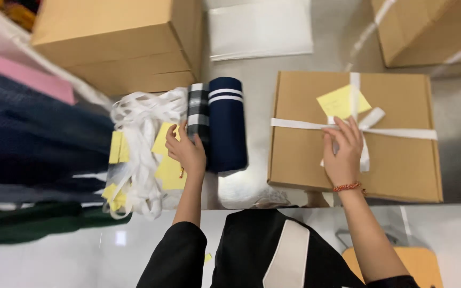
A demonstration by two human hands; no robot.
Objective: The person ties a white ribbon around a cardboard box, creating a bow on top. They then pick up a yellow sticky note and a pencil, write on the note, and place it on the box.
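Right hand pinches the flat white ribbon crossing a matte cardboard box on the table; left hand, fingers curled, touches yellow paper notes beside rolled fabrics

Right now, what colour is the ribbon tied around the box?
White ribbon on the brown box, seen from the head view.

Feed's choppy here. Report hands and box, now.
Left hand on yellow notes beside ribbon pile. Right hand pinching white ribbon on cardboard box. Nothing blocking.
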